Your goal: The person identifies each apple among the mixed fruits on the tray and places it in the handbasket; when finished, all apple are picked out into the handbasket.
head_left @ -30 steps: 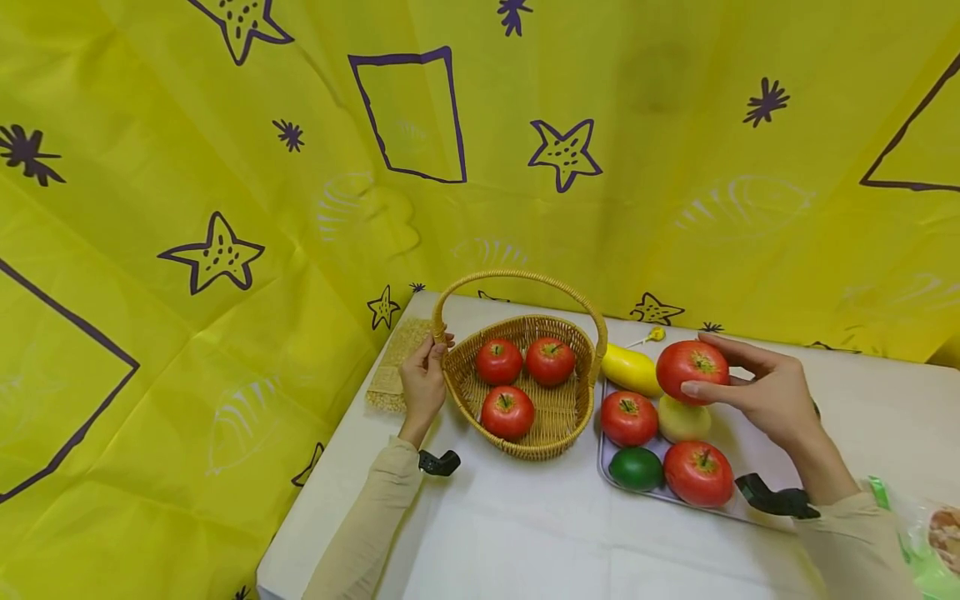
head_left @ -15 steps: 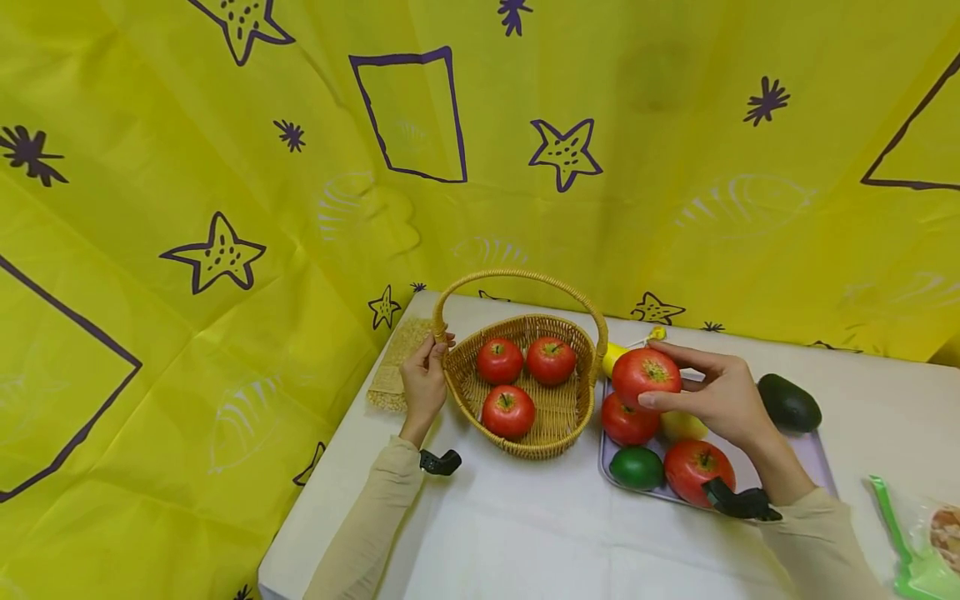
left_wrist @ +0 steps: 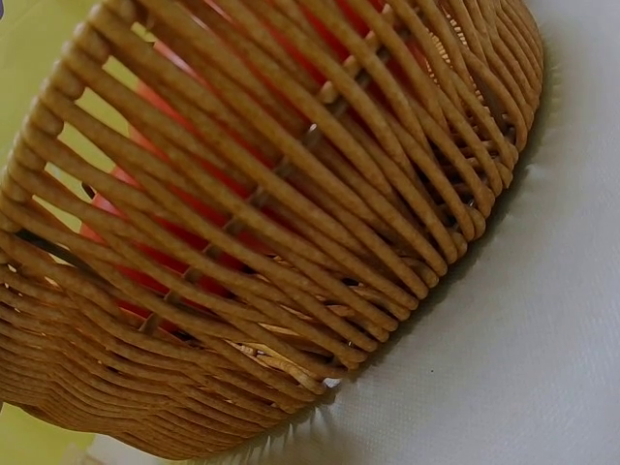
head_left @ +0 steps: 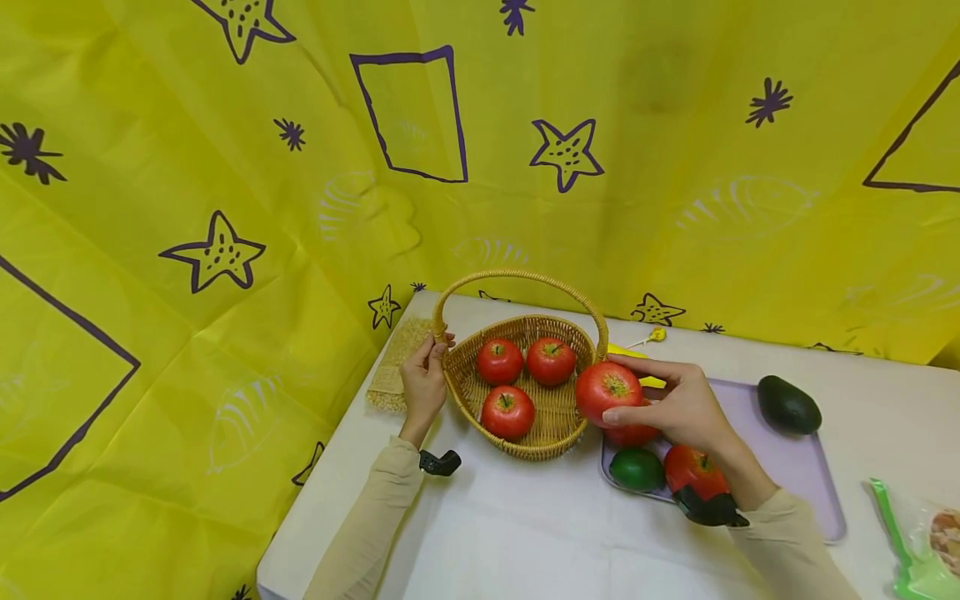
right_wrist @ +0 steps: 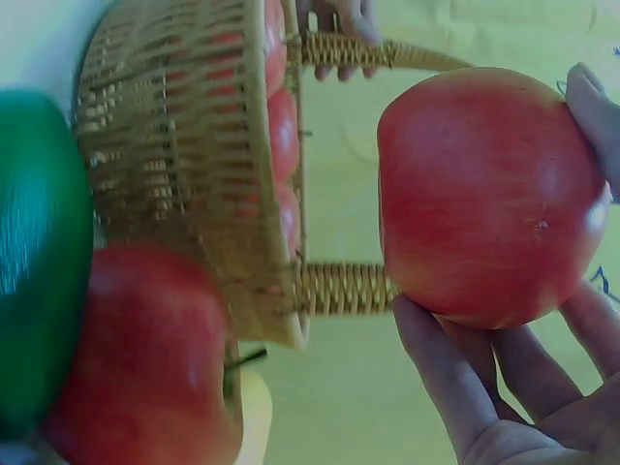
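Note:
A wicker basket (head_left: 555, 417) holds three red apples, one of them (head_left: 507, 412) nearest the front. The left hand (head_left: 424, 385) grips the base of its handle at the left rim; that hand is outside the left wrist view, where the basket's woven side (left_wrist: 271, 213) fills much of the picture. Between thumb and fingers, the right hand (head_left: 684, 408) holds another red apple (head_left: 606, 392) at the basket's right edge, above the tray's left side. The right wrist view shows this apple (right_wrist: 489, 199) held by the fingertips of the right hand (right_wrist: 542, 407).
On the lilac tray (head_left: 806, 475) lie an avocado (head_left: 789, 406), a green fruit (head_left: 636, 469) and red apples, partly covered by the right arm. A yellow lollipop (head_left: 657, 334) lies behind. A bag of grains (head_left: 397, 367) is left of the basket, a green utensil (head_left: 892, 521) far right.
The right hand has carried its apple leftward from above the tray to the basket's right edge, uncovering the avocado. The left hand and basket have stayed in place.

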`<action>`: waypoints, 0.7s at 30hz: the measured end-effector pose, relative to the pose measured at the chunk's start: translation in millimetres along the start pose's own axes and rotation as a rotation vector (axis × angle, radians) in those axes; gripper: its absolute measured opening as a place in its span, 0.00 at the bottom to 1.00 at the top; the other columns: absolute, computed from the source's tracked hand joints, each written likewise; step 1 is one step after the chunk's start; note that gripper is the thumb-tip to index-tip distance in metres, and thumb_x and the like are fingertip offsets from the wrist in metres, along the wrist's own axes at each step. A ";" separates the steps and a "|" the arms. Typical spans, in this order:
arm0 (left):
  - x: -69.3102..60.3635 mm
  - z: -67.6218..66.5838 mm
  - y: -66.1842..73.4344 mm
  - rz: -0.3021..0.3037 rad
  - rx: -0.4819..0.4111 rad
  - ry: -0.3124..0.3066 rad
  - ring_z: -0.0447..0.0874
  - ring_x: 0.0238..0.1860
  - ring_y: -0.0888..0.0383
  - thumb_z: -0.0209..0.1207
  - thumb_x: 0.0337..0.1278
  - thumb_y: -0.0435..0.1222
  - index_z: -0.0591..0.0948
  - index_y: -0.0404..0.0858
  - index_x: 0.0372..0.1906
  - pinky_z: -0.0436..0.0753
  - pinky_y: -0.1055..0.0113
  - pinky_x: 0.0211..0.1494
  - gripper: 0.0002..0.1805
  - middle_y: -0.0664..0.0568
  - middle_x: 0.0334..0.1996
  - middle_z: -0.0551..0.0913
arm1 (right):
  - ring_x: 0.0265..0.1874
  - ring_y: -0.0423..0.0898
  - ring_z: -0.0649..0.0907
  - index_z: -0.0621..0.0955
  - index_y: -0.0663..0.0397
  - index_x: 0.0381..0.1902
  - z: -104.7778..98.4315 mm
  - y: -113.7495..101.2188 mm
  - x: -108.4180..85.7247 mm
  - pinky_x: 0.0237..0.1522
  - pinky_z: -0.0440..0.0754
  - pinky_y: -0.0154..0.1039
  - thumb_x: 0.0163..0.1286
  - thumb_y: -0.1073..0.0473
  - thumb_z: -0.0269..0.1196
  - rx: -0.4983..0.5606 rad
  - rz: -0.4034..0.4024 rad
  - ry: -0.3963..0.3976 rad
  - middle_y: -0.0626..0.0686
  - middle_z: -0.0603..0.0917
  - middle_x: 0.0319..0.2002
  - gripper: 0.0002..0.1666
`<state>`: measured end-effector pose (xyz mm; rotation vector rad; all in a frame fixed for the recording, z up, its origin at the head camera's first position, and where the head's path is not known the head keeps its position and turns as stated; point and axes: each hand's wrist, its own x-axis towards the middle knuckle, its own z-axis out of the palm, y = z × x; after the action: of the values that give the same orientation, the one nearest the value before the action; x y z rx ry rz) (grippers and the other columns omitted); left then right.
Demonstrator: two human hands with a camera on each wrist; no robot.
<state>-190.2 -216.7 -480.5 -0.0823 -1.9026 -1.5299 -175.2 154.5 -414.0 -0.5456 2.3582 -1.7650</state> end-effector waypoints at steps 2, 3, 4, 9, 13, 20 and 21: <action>-0.7 0.1 9.0 0.012 0.001 -0.002 0.87 0.50 0.27 0.53 0.76 0.22 0.83 0.18 0.57 0.83 0.80 0.59 0.14 0.23 0.46 0.87 | 0.45 0.43 0.91 0.83 0.55 0.68 3.0 -1.0 -0.6 0.45 0.92 0.36 0.57 0.58 0.84 -0.027 0.021 0.003 0.56 0.85 0.63 0.40; -1.0 0.2 12.9 0.018 0.001 -0.002 0.87 0.50 0.27 0.53 0.76 0.22 0.83 0.18 0.57 0.83 0.80 0.59 0.14 0.23 0.46 0.87 | 0.45 0.43 0.91 0.84 0.54 0.67 4.3 -1.6 -1.0 0.45 0.92 0.36 0.57 0.57 0.84 -0.041 0.028 0.007 0.58 0.85 0.63 0.40; -1.1 0.1 15.7 0.024 0.001 -0.001 0.87 0.50 0.27 0.53 0.76 0.22 0.83 0.18 0.56 0.83 0.80 0.59 0.14 0.23 0.46 0.87 | 0.45 0.44 0.91 0.84 0.53 0.67 5.4 -1.6 -1.3 0.46 0.92 0.35 0.57 0.57 0.84 -0.045 0.038 0.012 0.60 0.85 0.64 0.40; -1.0 0.6 18.4 0.029 -0.005 0.007 0.86 0.51 0.26 0.53 0.76 0.21 0.83 0.18 0.56 0.81 0.82 0.59 0.13 0.23 0.45 0.87 | 0.46 0.44 0.91 0.85 0.52 0.67 13.6 0.5 -3.3 0.47 0.91 0.35 0.57 0.57 0.84 -0.019 0.055 -0.005 0.60 0.84 0.63 0.39; -1.1 1.5 14.0 0.019 0.002 0.010 0.86 0.51 0.26 0.53 0.77 0.22 0.84 0.19 0.56 0.81 0.82 0.59 0.14 0.23 0.45 0.87 | 0.46 0.44 0.91 0.85 0.52 0.66 23.3 2.7 -1.7 0.49 0.91 0.36 0.56 0.59 0.84 0.005 0.008 -0.032 0.60 0.87 0.61 0.38; -2.1 2.1 12.9 0.001 0.022 0.020 0.87 0.50 0.29 0.54 0.77 0.23 0.83 0.21 0.59 0.83 0.80 0.59 0.15 0.26 0.47 0.88 | 0.43 0.46 0.92 0.86 0.53 0.64 41.0 8.9 7.9 0.47 0.91 0.36 0.51 0.61 0.86 0.024 -0.054 -0.054 0.61 0.89 0.56 0.40; -2.0 2.1 13.0 0.002 0.020 0.020 0.87 0.50 0.29 0.54 0.77 0.23 0.83 0.20 0.59 0.82 0.80 0.59 0.15 0.26 0.47 0.88 | 0.42 0.47 0.92 0.86 0.53 0.64 43.2 9.9 9.6 0.47 0.92 0.37 0.51 0.60 0.86 0.015 -0.061 -0.055 0.61 0.89 0.56 0.40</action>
<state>-183.8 -210.2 -470.9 -0.0597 -1.9014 -1.5048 -171.8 114.7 -435.4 -0.6624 2.3138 -1.7676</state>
